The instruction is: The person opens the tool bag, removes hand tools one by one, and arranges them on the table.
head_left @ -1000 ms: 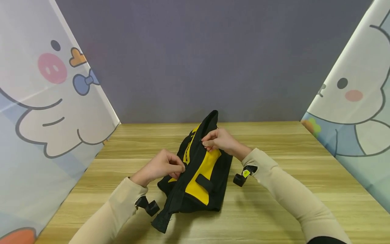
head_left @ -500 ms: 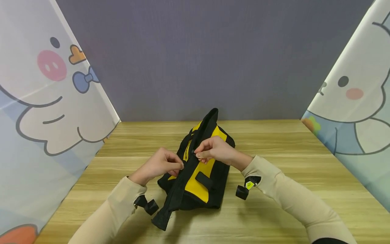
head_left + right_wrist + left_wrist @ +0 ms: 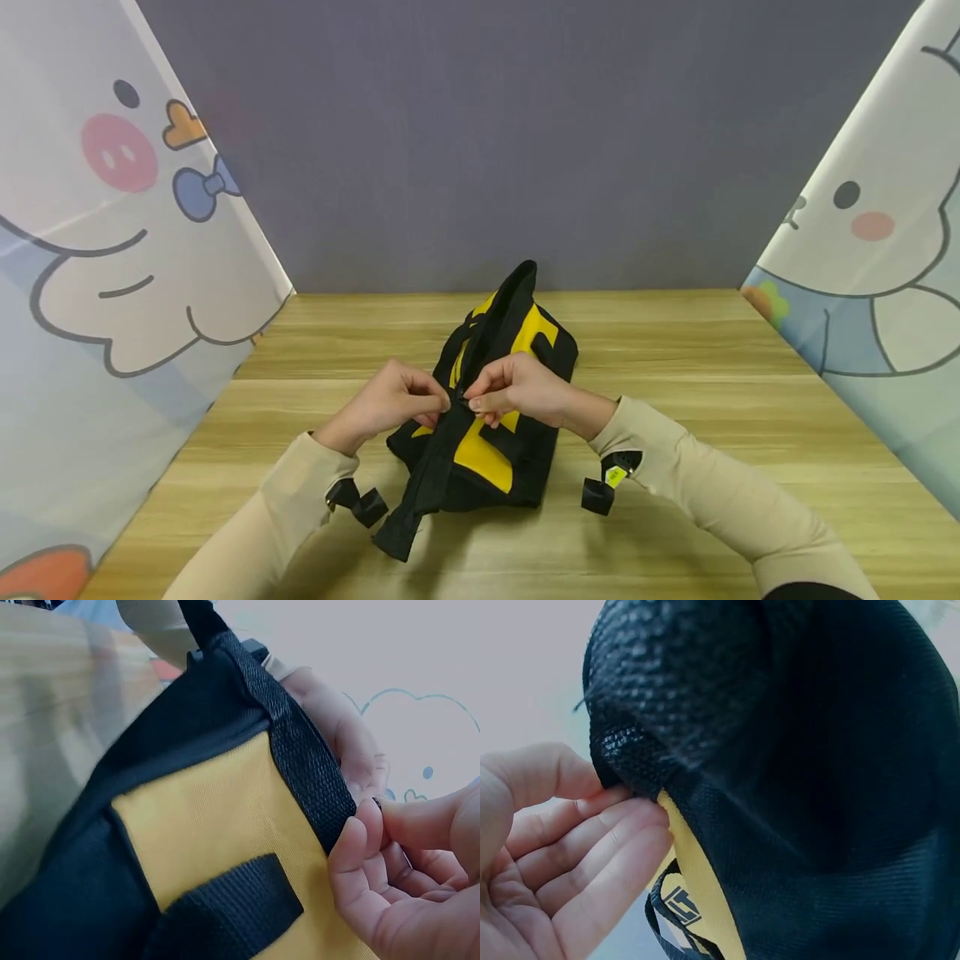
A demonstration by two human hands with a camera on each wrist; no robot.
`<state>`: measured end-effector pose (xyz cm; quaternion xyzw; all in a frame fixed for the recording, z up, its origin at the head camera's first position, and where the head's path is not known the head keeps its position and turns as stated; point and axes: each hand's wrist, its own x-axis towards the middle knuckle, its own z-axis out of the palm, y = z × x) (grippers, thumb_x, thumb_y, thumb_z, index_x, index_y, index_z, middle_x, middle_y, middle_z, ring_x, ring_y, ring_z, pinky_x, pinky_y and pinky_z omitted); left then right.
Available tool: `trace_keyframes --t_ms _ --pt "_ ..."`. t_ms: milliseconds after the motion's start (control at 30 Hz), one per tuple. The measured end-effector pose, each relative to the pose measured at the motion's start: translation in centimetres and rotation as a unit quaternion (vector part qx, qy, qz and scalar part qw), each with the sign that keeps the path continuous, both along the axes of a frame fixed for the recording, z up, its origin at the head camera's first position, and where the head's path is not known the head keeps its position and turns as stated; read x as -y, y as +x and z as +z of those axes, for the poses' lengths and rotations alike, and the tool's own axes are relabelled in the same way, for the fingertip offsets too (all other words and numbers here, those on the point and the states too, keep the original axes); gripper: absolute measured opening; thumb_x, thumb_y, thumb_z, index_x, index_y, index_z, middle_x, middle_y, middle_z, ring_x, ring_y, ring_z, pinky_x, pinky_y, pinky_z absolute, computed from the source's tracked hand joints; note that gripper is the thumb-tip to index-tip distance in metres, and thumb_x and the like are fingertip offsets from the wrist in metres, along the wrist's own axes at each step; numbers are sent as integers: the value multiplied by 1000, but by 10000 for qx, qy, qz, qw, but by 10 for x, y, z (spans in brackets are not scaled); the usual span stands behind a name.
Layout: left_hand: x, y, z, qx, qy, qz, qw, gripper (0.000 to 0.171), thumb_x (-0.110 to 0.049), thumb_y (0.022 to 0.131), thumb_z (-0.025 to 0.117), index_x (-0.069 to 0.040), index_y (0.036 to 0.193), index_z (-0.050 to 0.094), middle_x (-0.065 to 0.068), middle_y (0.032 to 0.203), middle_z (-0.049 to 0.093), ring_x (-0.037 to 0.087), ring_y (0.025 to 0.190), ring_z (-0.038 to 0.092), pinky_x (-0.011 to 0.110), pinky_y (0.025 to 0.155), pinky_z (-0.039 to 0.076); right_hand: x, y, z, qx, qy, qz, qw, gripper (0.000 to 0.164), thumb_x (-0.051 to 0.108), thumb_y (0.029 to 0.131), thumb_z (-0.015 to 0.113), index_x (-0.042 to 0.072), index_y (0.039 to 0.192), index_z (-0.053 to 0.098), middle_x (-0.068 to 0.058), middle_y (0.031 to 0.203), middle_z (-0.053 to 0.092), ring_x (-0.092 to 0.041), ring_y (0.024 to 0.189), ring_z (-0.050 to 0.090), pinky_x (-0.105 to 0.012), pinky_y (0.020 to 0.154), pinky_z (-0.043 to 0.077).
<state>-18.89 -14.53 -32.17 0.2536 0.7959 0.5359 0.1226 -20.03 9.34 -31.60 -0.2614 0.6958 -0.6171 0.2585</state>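
A black and yellow fabric tool bag point(image 3: 483, 457) stands slanted on the table, its zipped top edge running from near left to far right. My left hand point(image 3: 392, 402) pinches the left side of that edge between thumb and fingers; the left wrist view has the thumb point(image 3: 551, 769) against the black webbing. Close beside it, my right hand point(image 3: 521, 390) pinches the zipper pull, mostly covered by the fingertips. A small dark tip of the zipper pull point(image 3: 377, 802) peeks out in the right wrist view. Beyond the right hand, the bag's mouth gapes.
The bag rests on a wood-grain table point(image 3: 660, 350). Behind it rises a grey panel point(image 3: 517, 150), with cartoon-printed sheets at left point(image 3: 67, 200) and right point(image 3: 885, 333). A black strap end point(image 3: 396, 533) of the bag juts toward the table's near side.
My right hand has slid the zipper pull along the top edge, down and left toward my left hand. More of the far edge now gapes. The left hand has hardly moved.
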Motion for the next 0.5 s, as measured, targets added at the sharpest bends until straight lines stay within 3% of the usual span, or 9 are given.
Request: trace_keyframes --t_ms 500 --pt "1 5 3 -252 -129 381 9989 13 -1 90 65 5 89 76 8 78 72 22 69 70 35 67 63 18 31 -7 -555 -258 157 9980 9 -8 89 67 -16 93 68 -13 81 72 -10 64 63 -25 63 60"
